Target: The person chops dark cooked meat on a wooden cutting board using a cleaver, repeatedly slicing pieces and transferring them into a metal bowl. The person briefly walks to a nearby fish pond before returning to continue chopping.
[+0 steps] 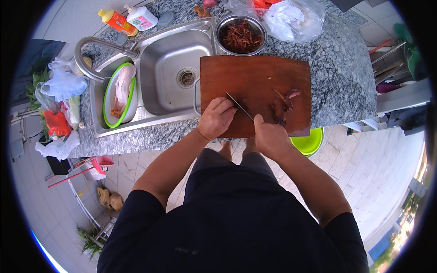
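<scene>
On the brown wooden cutting board (pixel 252 73), my right hand (pixel 271 136) is closed around the handle of a kitchen knife (pixel 240 106). Its blade points up and to the left, seen nearly edge-on. My left hand (pixel 217 117) rests against the blade's left side with bent fingers; whether it pinches anything is hidden. Small dark shreds (pixel 243 102) lie just right of the blade. Dark reddish-brown meat pieces (pixel 285 102) lie on the right part of the board. Beyond the board stands a steel bowl (pixel 217 34) with reddish-brown shredded strips (pixel 241 37).
Left of the board is a steel double sink (pixel 170 66); its smaller basin holds a green-rimmed oval basin (pixel 106 105) with pale raw poultry (pixel 123 85). A curved faucet (pixel 80 58) arches over it. Plastic bags (pixel 63 85) lie far left, others (pixel 293 20) behind the board.
</scene>
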{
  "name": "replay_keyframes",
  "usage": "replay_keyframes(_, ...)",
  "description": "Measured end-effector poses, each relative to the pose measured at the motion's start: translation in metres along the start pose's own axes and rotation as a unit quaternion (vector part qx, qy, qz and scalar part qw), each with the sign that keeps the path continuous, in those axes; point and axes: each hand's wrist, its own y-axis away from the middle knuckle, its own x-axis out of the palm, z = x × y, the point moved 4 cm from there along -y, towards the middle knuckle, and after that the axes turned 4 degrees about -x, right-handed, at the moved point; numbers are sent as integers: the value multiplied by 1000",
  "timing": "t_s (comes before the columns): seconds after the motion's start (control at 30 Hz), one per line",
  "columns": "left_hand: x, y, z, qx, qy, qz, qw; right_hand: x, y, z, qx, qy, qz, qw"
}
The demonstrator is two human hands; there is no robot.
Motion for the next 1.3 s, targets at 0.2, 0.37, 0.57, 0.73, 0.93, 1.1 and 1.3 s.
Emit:
replay_keyframes(0.2,2,1,-1,6,-6,8,1000,12,3,0,6,-3,-15,1000)
replay_keyframes(0.37,3,4,-5,48,-23,33,998,27,6,-2,13,-37,-62,997)
replay_keyframes(0.57,0,-5,-1,28,26,40,998,15,14,4,14,-55,-127,990)
replay_keyframes(0.73,2,-3,0,14,31,38,999,20,15,8,13,-32,-103,994)
replay_keyframes(0.93,8,1,8,-2,52,41,998,21,-8,16,51,-13,-33,998)
replay_keyframes(1.1,3,-3,3,4,50,46,998,8,-30,-3,17,-78,-162,984)
replay_keyframes(1.3,-7,2,5,-45,58,9,997,4,-4,1,17,-49,-149,987)
